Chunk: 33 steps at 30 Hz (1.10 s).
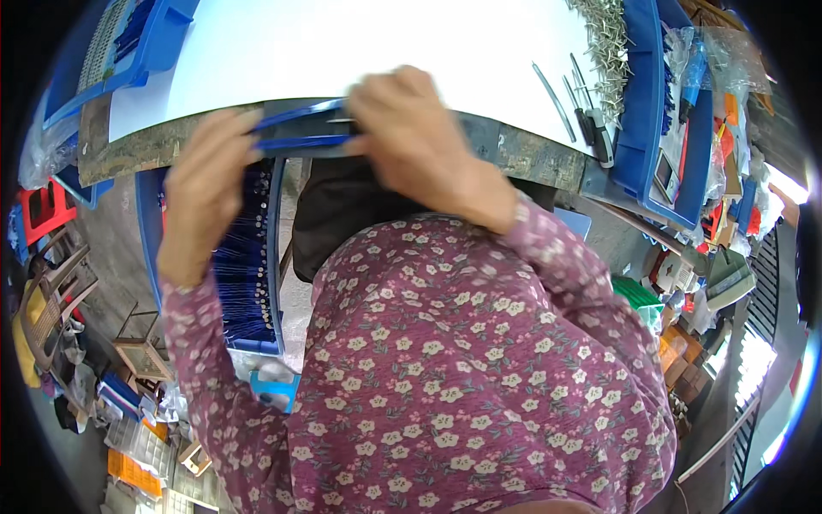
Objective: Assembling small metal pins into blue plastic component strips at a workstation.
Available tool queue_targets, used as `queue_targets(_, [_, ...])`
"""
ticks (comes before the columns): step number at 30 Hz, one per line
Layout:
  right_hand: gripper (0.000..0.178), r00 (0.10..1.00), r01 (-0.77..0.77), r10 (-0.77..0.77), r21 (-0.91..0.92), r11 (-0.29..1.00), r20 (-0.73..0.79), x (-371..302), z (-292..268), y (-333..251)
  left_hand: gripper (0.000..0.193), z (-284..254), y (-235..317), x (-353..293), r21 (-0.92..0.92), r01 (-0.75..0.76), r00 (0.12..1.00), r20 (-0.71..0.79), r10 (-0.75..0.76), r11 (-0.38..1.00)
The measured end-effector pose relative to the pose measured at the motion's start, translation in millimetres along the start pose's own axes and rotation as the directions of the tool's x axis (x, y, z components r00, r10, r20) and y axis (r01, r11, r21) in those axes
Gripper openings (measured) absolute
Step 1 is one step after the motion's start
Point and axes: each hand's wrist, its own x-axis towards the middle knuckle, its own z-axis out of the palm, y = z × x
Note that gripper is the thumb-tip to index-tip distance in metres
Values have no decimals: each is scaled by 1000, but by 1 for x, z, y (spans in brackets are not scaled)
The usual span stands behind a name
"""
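Two slim, glossy blue strips [301, 141] stretch side by side between my hands, just over the table's near edge. My left hand [205, 184] is closed on their left ends, its fingers somewhat blurred. Around the right ends my right hand [411, 133] is closed, also smeared by motion, and it hides those ends. A small shiny metal piece [340, 121] shows between the strips next to my right fingers. What the strips belong to I cannot make out.
A blue bin [276, 257] of long blue pieces stands below the table at left. On the white worktop [360, 51] lie a pile of small metal pins [604, 51] and several slim hand tools [597, 128]. Blue trays [638, 111] flank both sides.
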Motion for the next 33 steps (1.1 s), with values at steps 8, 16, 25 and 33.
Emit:
queue_targets(8, [36, 998, -53, 50, 53, 997, 39, -7, 4, -5, 14, -3, 2, -16, -89, 70, 998, 6, -69, 994])
queue_targets(16, [46, 985, -173, 174, -53, 984, 16, -52, -38, 9, 9, 40, 28, 19, -118, -169, 985, 11, 171, 979])
queue_targets(25, [29, 993, 115, -116, 33, 993, 7, 19, 32, -12, 18, -19, -1, -39, -7, 225, 973, -41, -225, 974])
queue_targets(33, [40, 952, -298, 301, -67, 952, 52, -74, -66, 17, 7, 69, 51, 42, -238, -241, 970, -73, 230, 941])
